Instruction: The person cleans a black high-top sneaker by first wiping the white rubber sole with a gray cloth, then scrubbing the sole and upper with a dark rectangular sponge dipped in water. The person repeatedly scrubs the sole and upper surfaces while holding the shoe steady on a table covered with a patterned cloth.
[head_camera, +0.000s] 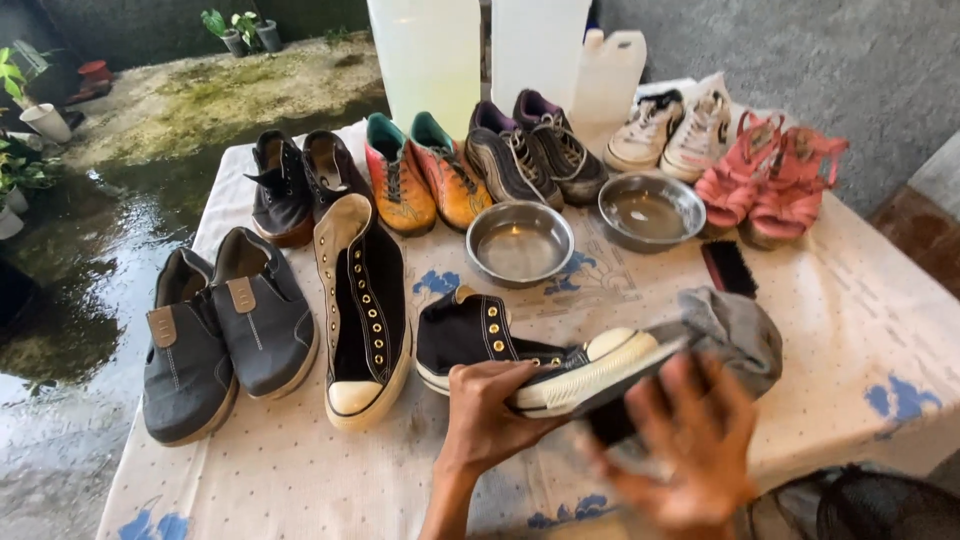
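My left hand (490, 415) grips a black high-top sneaker (520, 350) with a cream sole and gold eyelets, held on its side just above the table. My right hand (690, 440) is blurred at the sneaker's toe, over the sole, with a dark object (612, 422) under its fingers that I cannot make out. The matching black high-top (362, 305) lies flat on the cloth to the left. A grey cloth (735, 330) sits right behind the held shoe's toe.
Two steel bowls (520, 243) (651, 211) stand mid-table, a black brush (728, 268) to their right. Grey slip-ons (225, 330), black shoes (295, 185), orange trainers (425, 175), dark runners (535, 150), white sneakers (672, 130) and pink sandals (770, 180) ring the table. Wet ground lies left.
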